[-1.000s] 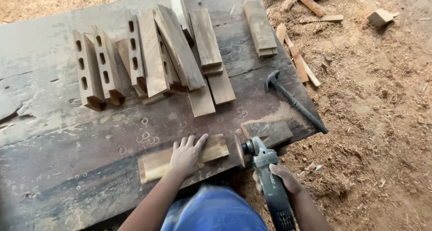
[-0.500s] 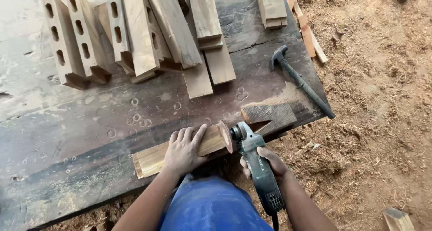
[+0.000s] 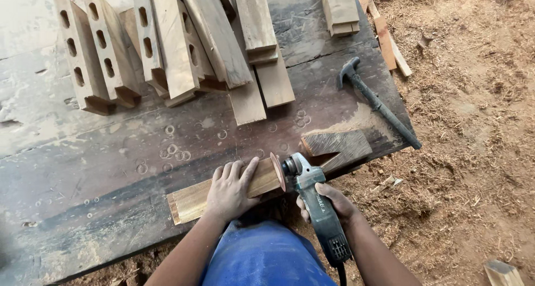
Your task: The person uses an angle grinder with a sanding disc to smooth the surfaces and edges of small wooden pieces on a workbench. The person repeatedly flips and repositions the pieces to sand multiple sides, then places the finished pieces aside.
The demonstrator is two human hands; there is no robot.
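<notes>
**Sanding the end of a block right at the bench edge**

The short pale wooden block (image 3: 223,192) lies flat near the front edge of the dark, worn wooden workbench (image 3: 83,169). Its long axis runs left to right, tilted a bit so the right end sits further from the person than the left. The left hand (image 3: 231,188) is spread flat on top of it, fingers splayed and pressing down, not curled around anything.

The right hand (image 3: 334,203) is wrapped tight around the body of a teal-green angle grinder (image 3: 315,208). The grinder's body points away from the person, and its reddish-brown sanding disc (image 3: 277,171) stands on edge right against the right end of the block. The grinder has a small dark label on its side; too small to make out more than that.

Not much room in front: the block is just inside the bench edge, and the blue-clothed lap (image 3: 264,258) is right below it. Just right of the disc is a grey weathered wedge-shaped offcut (image 3: 337,146) by the bench corner. Behind the block there's a good open strip of benchtop marked with small ring stains.

Further back, a black claw hammer (image 3: 376,102) lies diagonally near the right edge, and a pile of pale slotted wooden rails and plain planks (image 3: 167,46) fans across the back. Sawdust-covered ground (image 3: 473,124) lies off to the right.
</notes>
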